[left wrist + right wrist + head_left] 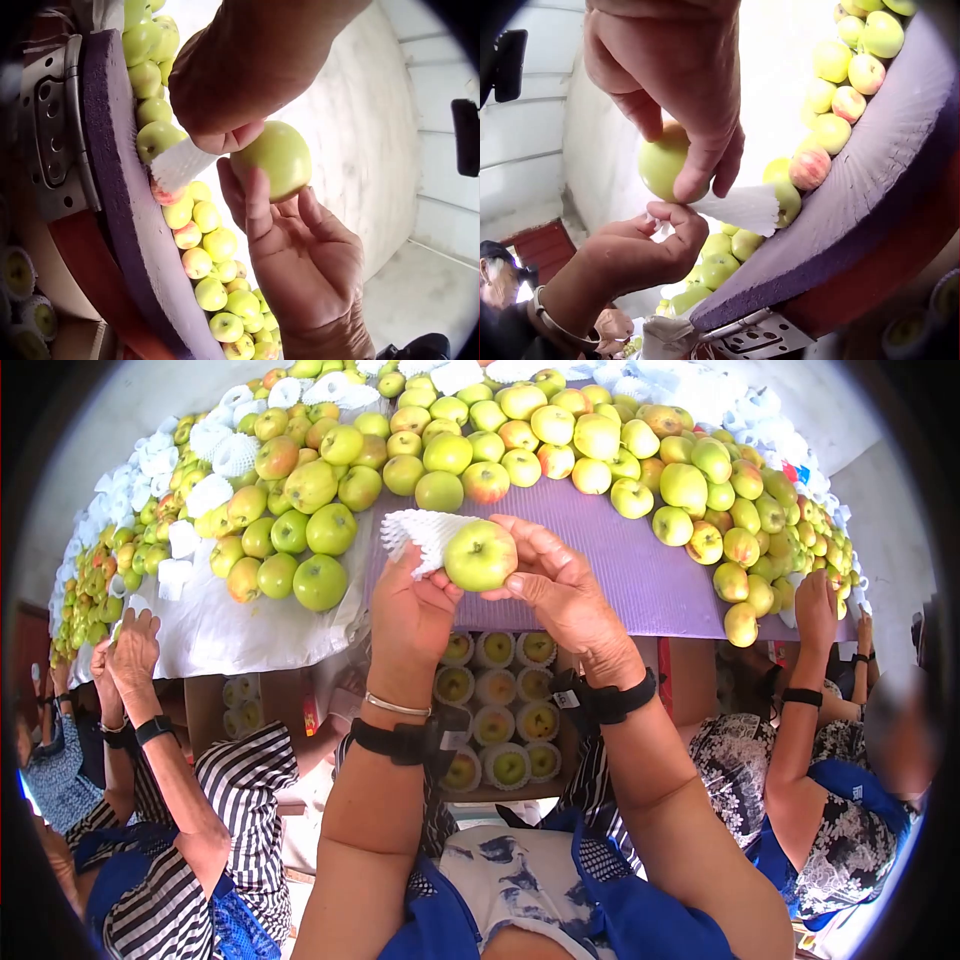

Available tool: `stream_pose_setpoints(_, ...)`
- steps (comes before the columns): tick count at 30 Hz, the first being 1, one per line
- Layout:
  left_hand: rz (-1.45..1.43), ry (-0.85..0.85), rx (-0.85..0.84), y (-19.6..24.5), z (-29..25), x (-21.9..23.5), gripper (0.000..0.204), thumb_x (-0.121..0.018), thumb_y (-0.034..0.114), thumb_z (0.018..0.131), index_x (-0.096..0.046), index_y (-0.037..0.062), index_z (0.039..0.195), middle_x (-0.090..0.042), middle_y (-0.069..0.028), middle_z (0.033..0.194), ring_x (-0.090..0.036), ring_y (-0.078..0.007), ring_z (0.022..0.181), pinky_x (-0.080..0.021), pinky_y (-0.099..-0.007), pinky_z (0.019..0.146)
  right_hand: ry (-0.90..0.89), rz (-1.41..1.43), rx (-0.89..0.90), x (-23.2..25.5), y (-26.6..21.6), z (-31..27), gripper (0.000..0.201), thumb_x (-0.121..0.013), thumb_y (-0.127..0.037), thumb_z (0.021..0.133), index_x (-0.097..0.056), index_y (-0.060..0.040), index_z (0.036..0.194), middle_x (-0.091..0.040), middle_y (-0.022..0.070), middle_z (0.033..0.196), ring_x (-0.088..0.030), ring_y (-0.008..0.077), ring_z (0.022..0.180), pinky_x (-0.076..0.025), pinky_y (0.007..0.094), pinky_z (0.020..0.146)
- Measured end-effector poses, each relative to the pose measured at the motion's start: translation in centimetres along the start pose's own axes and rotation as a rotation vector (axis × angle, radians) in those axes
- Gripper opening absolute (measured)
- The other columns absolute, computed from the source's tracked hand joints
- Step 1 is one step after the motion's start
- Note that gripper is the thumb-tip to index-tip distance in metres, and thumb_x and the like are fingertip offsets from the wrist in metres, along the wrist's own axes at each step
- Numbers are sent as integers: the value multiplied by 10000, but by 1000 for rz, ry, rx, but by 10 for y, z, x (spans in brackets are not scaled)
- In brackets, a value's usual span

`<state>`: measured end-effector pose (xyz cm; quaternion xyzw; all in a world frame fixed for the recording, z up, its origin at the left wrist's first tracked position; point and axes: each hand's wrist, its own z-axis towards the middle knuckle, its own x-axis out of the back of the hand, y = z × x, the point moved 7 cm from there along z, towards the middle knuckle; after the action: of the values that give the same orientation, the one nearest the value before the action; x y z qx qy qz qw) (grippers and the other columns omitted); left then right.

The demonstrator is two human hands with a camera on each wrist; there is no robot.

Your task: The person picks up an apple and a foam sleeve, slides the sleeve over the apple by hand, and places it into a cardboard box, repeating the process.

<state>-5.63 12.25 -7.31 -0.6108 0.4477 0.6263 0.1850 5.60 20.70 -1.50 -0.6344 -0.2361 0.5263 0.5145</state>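
Note:
A yellow-green apple [480, 555] is held up over the table's front edge by my right hand [572, 588], whose thumb and fingertips grip its side. My left hand [413, 610] pinches a white foam net sleeve [425, 535], which sticks out behind the apple toward the pile. In the left wrist view, the apple [277, 161] rests against the right hand's fingers [259, 202], with the left fingertips at its edge. The right wrist view has the foam sleeve [746, 210] extending from beside the apple, the left hand [641, 247] just below the fruit.
Many loose apples [520, 430] are heaped across the purple-covered table [620, 575]. White foam sleeves [235, 455] lie among and behind them. Below the edge stands a box of net-wrapped apples [495, 725]. Other people work at left [150, 760] and right [800, 760].

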Motion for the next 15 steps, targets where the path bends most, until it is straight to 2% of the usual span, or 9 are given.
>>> stream_pose_setpoints(1,88,86,-65,2,-3,-2,259,-415,220,950,-498,-3,1053,-596,-120,1019,-584,-222,955,-471,-363,861,-7,-11,10,3,2,1,601,-641,-13,779,-384,9,1322,-508,91,1237,-521,178,1087,-454,291,893)
stream_pose_setpoints(4,171,-102,-95,2,-12,-25,297,-404,202,949,-478,-6,1147,-554,-119,1167,-554,-233,1072,-438,-381,946,-32,54,20,-3,5,-1,626,-703,-55,748,-413,-4,1301,-528,89,1218,-536,179,1066,-479,289,849)
stream_pose_setpoints(7,277,-236,-153,2,-16,-39,292,-429,157,939,-465,10,1189,-556,-98,1164,-549,-226,1076,-434,-378,950,-55,185,-10,-12,9,-3,584,-704,-13,727,-453,-8,1254,-560,70,1145,-541,160,1034,-477,292,849)
stream_pose_setpoints(8,298,-195,-190,4,-17,-37,271,-449,147,931,-480,16,1166,-567,-89,1141,-560,-208,1044,-453,-358,905,-62,230,-25,-14,10,-3,564,-698,10,722,-467,-8,1236,-569,62,1119,-541,154,1026,-473,295,856)
stream_pose_setpoints(10,336,-115,-265,8,-18,-35,231,-489,128,915,-509,27,1121,-589,-70,1096,-581,-172,978,-489,-317,817,-30,201,-34,-13,10,-4,546,-707,-30,716,-475,4,1209,-580,61,1063,-567,151,953,-497,286,779)
stream_pose_setpoints(13,776,117,-461,36,-29,-31,153,-571,109,874,-542,37,1005,-612,-25,909,-570,-88,746,-465,-228,601,7,182,-16,-6,1,-3,556,-710,-55,701,-475,25,1198,-594,69,1010,-588,155,896,-512,282,719)
stream_pose_setpoints(15,888,182,-637,48,-35,-36,119,-607,109,850,-544,46,928,-581,4,800,-503,-50,638,-404,-198,520,28,150,8,-2,-10,-4,583,-717,-65,684,-474,47,1202,-607,85,994,-598,159,880,-505,280,747)
